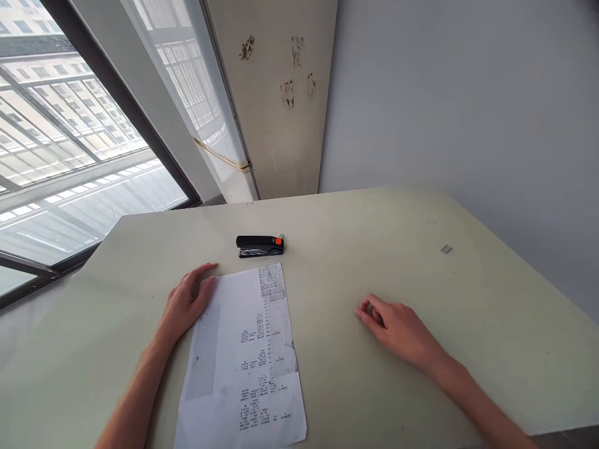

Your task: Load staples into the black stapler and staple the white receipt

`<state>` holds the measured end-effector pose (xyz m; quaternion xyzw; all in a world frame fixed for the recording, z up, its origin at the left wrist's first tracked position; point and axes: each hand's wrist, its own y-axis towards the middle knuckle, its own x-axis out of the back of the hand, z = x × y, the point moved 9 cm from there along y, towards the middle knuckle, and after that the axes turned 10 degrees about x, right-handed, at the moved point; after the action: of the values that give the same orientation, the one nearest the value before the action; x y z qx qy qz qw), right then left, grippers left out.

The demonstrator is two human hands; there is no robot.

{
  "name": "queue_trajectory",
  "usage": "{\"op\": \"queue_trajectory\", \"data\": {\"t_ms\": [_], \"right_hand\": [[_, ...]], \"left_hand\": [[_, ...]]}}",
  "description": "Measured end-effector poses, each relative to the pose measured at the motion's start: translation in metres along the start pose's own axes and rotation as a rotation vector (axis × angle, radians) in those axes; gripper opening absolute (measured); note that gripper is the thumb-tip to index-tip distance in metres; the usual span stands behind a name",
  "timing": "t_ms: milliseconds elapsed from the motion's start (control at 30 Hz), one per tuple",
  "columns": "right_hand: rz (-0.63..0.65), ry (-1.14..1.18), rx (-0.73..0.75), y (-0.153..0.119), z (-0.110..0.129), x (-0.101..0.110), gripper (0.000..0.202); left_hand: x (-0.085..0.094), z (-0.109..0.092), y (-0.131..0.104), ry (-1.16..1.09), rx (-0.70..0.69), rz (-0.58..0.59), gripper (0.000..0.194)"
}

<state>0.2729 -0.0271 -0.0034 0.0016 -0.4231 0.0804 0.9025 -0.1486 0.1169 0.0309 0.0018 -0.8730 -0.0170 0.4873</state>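
Several sheets' worth of white paper, or a single printed sheet (pixel 234 374), lies on the table with small dark text and a grey block on its left side. My left hand (pixel 185 302) rests at its upper left edge, fingers loosely stretched, thumb on or beside the edge. A black stapler (pixel 259 245) with an orange-red mark lies just beyond the paper's top, touched by neither hand. To the right of the paper, my right hand (pixel 397 327) rests on the tabletop with its fingers curled in and the thumb near them. Nothing shows in it.
A pale green table (pixel 337 249) spreads under everything. On its right part lies a small flat grey piece (pixel 446 249), perhaps a staple strip. Behind stand a stained cabinet side (pixel 281 143) and a grey wall (pixel 444 93). A window (pixel 70 125) is at the left.
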Motion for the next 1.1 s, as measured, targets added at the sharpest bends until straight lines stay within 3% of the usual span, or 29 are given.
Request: {"op": "queue_trajectory", "data": {"t_ms": [133, 267, 433, 600, 833, 1100], "right_hand": [[0.177, 0.010, -0.098, 0.049, 0.005, -0.012, 0.034], [0.227, 0.118, -0.078, 0.078, 0.017, -0.022, 0.036], [0.214, 0.279, 0.011, 0.077, 0.017, -0.024, 0.036], [0.073, 0.391, 0.102, 0.074, 0.016, -0.018, 0.039], [-0.089, 0.188, 0.222, 0.077, 0.027, -0.018, 0.034], [-0.097, 0.146, 0.249, 0.078, 0.027, -0.019, 0.034]], "left_hand": [[-0.001, 0.000, 0.000, -0.030, 0.002, -0.009, 0.051], [-0.001, 0.001, -0.001, -0.048, -0.006, 0.000, 0.049], [-0.003, -0.003, -0.003, -0.021, -0.039, 0.001, 0.046], [-0.006, -0.004, -0.001, -0.010, -0.088, -0.002, 0.045], [-0.004, -0.009, -0.001, 0.001, -0.136, -0.022, 0.040], [-0.005, -0.011, -0.001, 0.015, -0.168, -0.029, 0.039]]}}
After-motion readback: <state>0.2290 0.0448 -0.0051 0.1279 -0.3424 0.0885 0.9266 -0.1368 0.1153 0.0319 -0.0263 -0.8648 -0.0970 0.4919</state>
